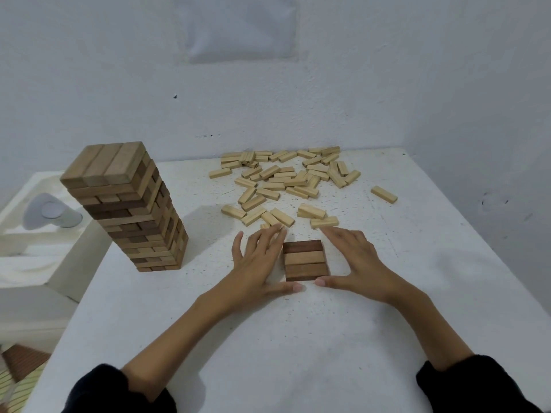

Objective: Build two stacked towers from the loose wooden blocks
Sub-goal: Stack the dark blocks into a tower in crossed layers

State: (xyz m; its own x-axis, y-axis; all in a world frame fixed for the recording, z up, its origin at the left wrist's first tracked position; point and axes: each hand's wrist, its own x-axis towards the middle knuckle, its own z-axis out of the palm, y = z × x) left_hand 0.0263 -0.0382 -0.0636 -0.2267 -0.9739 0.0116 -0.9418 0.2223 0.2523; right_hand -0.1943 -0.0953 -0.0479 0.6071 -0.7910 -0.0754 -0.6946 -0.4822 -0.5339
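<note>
Tall tower [128, 210]: left of centre in the frame, standing upright on the table; many crossed layers in mixed pale and dark brown wood; three pale blocks side by side on top.
Loose blocks [286, 183]: pale wood, scattered flat in a heap at upper centre, near the table's far edge; a few overlapping.
Stray block [384, 194]: pale, lying alone to the right of the heap, well apart from it.
New base layer [305, 260]: centre of the frame, flat on the table just below the heap; darkest block farthest up, a pale one in the middle, a brown one nearest.
Left hand [259, 263]: released, fingers straight along the layer's left side, thumb stretched below its near edge.
Right hand [354, 260]: released, fingers spread past the layer's right side, thumb tip at the near right corner (contact hard to judge).
Count: one tall tower; one base layer of three blocks; loose blocks in the dozens, too many to number; two hands; two dark sleeves.
Table [268, 338]: white, speckled, filling the lower frame.
Wall [357, 70]: pale, marked, across the top.
Side ledge [35, 248]: white, at the left edge, with a pale rounded object.
</note>
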